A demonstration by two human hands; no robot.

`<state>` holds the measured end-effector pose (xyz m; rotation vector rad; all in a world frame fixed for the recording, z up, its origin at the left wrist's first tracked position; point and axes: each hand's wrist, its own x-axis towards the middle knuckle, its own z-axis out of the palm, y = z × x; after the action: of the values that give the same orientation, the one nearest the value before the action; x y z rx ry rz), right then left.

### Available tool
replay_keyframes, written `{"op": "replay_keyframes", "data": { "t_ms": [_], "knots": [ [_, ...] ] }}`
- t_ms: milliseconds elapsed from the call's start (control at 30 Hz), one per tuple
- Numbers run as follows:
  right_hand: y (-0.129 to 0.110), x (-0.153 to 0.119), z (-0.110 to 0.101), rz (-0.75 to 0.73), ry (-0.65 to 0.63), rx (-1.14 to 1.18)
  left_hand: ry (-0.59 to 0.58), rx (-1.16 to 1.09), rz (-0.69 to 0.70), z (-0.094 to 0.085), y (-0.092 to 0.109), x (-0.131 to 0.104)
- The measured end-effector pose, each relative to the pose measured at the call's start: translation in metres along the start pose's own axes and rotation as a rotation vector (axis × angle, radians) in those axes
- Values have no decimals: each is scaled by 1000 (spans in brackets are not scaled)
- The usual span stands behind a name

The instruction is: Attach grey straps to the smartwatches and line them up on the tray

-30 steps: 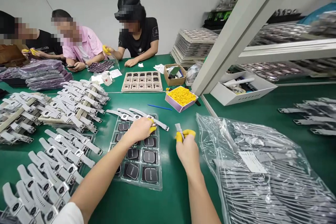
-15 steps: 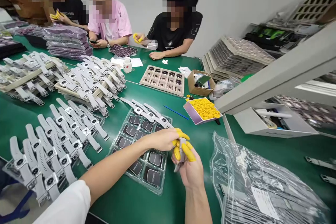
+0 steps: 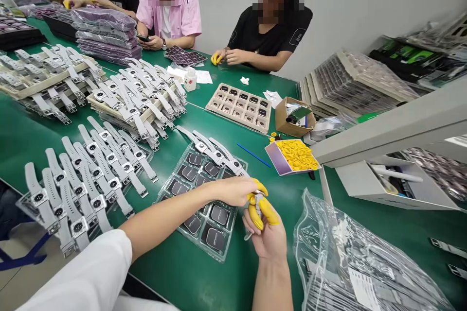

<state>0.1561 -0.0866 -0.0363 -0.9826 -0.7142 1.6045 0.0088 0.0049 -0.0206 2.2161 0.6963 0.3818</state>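
Just right of and below centre, your left hand [image 3: 241, 191] and right hand [image 3: 269, 239] pinch a grey strap [image 3: 259, 205], fingers closed.

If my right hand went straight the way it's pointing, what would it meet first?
Your right hand would most likely meet the yellow finger cots on your left hand, just ahead by the grey strap; depth is unclear.
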Motion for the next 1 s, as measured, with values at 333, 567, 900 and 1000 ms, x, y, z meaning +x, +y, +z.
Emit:
{"op": "replay_keyframes", "data": {
  "t_ms": [333,567,900,1000],
  "knots": [
    [-1,6,7,-61,97,77,144,-27,5,5,-3,1],
    [-1,9,6,-56,138,97,114,-20,36,6,1,-1],
    [3,9,4,-2,198,32,23,272,48,-1,8,-2],
    [2,7,7,-9,200,22,7,214,37,-2,6,-2]
  ]
}}
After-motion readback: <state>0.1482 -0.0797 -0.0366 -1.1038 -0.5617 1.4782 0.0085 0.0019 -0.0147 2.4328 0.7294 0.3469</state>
